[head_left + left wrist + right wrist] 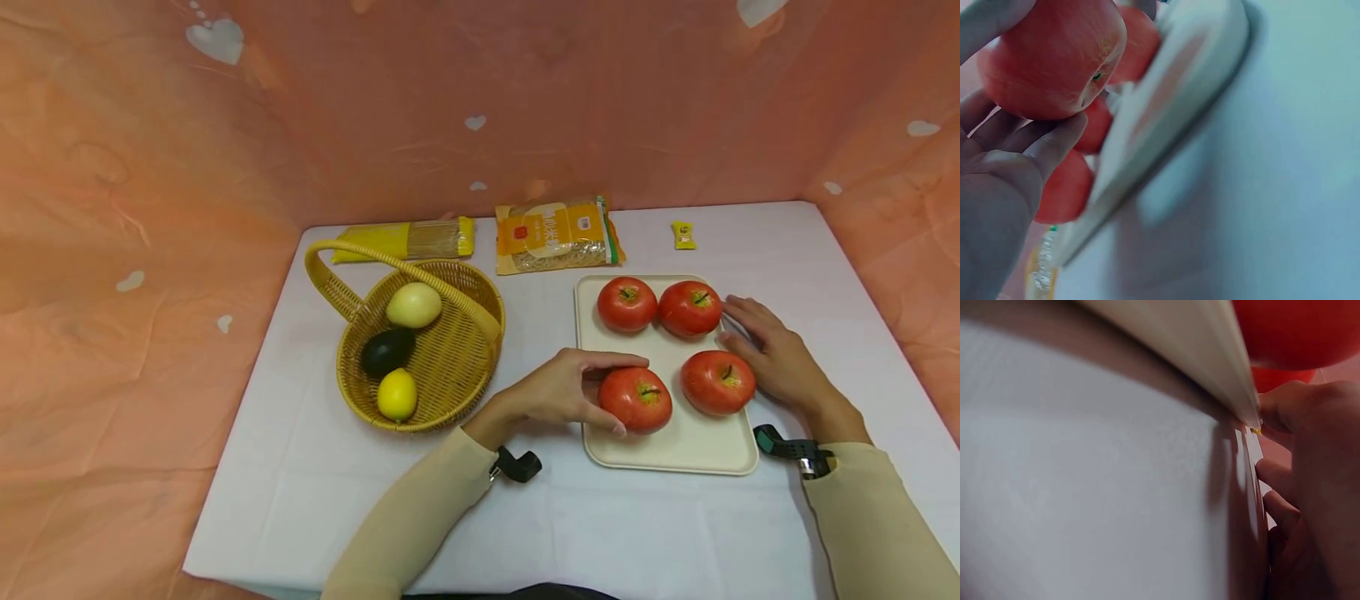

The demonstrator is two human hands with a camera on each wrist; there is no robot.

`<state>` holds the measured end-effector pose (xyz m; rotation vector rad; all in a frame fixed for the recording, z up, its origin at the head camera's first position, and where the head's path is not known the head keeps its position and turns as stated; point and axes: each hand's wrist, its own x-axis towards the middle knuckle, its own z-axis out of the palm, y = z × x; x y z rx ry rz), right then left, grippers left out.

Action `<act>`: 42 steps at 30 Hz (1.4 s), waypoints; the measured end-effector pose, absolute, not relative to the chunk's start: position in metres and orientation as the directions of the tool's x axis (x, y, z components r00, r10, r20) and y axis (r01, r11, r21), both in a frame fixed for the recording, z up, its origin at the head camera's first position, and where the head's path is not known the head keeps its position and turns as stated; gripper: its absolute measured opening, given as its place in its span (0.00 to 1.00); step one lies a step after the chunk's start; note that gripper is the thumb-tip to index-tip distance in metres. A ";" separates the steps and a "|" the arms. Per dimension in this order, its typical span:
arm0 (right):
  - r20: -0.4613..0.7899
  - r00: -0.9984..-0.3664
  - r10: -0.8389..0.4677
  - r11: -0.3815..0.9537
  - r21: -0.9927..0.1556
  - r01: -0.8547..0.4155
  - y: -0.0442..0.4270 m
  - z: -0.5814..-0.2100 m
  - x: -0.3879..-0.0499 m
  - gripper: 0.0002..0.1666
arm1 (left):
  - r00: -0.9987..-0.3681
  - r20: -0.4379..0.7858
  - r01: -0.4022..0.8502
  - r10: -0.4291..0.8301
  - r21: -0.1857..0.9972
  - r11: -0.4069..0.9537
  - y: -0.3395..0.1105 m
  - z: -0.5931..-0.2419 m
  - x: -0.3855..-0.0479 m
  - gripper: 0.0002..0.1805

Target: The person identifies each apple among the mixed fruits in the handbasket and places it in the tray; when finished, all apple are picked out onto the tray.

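Observation:
Between the thumb and fingers of my left hand (558, 387) is a red apple (636, 402), gripped at the front left of a cream tray (675, 454). The left wrist view shows the apple (1054, 59) from below, seemingly raised off the tray. My right hand (783, 362) lies along the tray's right edge, fingers extended, holding no apple. In the right wrist view its thumb (1275, 403) is at the tray's rim. Another apple (717, 382) sits beside that hand. Two more apples, one left (627, 305) and one right (690, 309), stand at the tray's back.
A wicker basket (468, 367) with an arched handle stands left, holding a pale green fruit (414, 306), a dark oval fruit (387, 352) and a lemon (397, 395). Behind lie a noodle pack (438, 239), an orange-labelled bag (555, 237) and a small yellow packet (683, 235).

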<state>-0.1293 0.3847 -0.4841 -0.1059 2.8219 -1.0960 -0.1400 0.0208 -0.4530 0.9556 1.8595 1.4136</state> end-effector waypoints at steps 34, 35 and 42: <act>-0.099 -0.990 -0.102 0.743 -0.670 -0.009 0.382 -0.483 -0.128 0.40 | -0.538 -0.053 0.347 0.842 0.896 0.278 0.027 -0.471 -0.150 0.53; -0.097 -0.990 -0.100 0.743 -0.669 -0.010 0.382 -0.483 -0.128 0.40 | -0.541 -0.047 0.355 0.840 0.893 0.278 0.026 -0.470 -0.150 0.53; -0.094 -0.990 -0.101 0.746 -0.666 -0.012 0.386 -0.484 -0.128 0.40 | -0.577 0.054 0.340 0.815 0.923 0.180 0.013 -0.460 -0.147 0.47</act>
